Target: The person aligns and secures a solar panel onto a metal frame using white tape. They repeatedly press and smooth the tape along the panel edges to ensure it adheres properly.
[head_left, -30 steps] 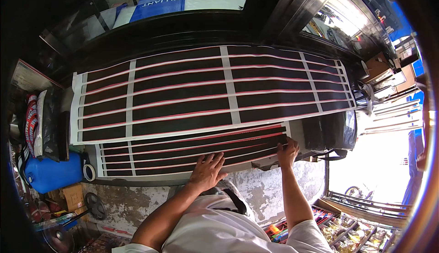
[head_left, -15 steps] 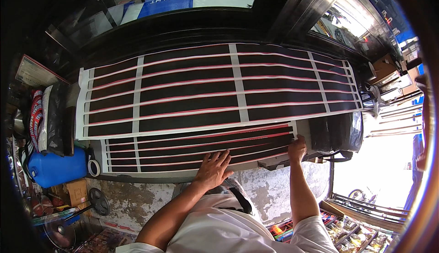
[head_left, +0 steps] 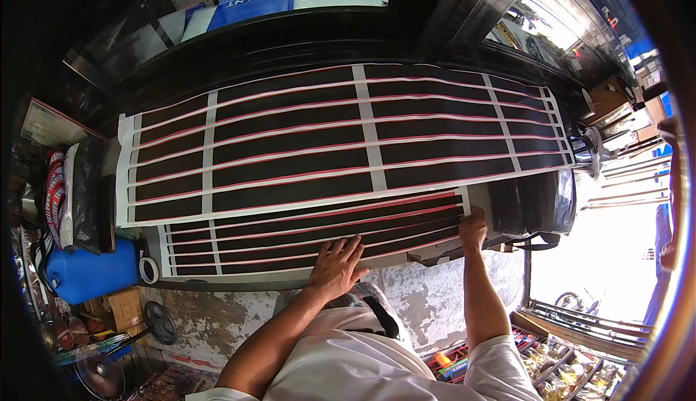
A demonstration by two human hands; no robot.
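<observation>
Two striped sheets with black panels, white and red lines and grey cross bands lie on the worktable. The larger sheet [head_left: 290, 136] overlaps the far side of the smaller sheet [head_left: 268, 250], which is nearer my body. My left hand [head_left: 337, 262] rests flat on the near edge of the smaller sheet, fingers stretched out, holding nothing. At that sheet's right end is my right hand [head_left: 473, 228], its fingers curled closed. What those fingers pinch, if anything, is hidden by the hand. Red shows along the lines left of it.
A roll of white tape [head_left: 148, 270] lies at the table's left end, beside a blue jug [head_left: 94, 270]. A black plastic-wrapped bundle [head_left: 536, 204] sits on the right. Behind the sheets stands a dark-framed glass panel [head_left: 304, 35]. Trays of small packets [head_left: 565, 368] are low at the right.
The view has shifted slightly. Near my right hand, the red along the smaller sheet's lines looks narrower, with more black showing. My left hand stays flat in place.
</observation>
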